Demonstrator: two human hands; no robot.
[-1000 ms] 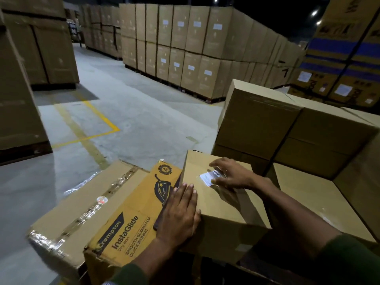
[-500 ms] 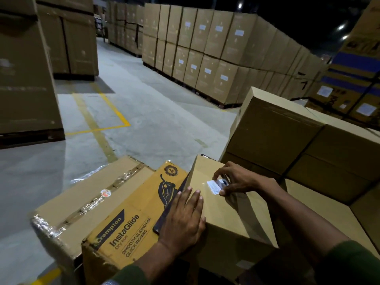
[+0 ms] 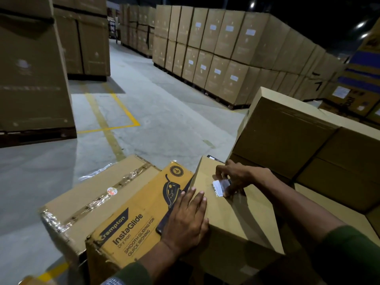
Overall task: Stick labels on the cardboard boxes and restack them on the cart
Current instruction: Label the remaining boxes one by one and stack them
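Two hands on plain box (image 3: 236, 219), left hand (image 3: 185, 221) pressing flat, right hand (image 3: 236, 177) pinching white label (image 3: 218, 187)

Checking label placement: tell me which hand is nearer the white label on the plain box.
Right. The right hand pinches the white label on the plain box; the left hand lies flat on the box's near-left edge, apart from it.

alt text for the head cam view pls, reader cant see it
A person's right hand presses a small white label onto a plain cardboard box while the left hand rests flat on it. A yellow InstaGlide iron box sits to the left, with stacked cartons across the warehouse floor.
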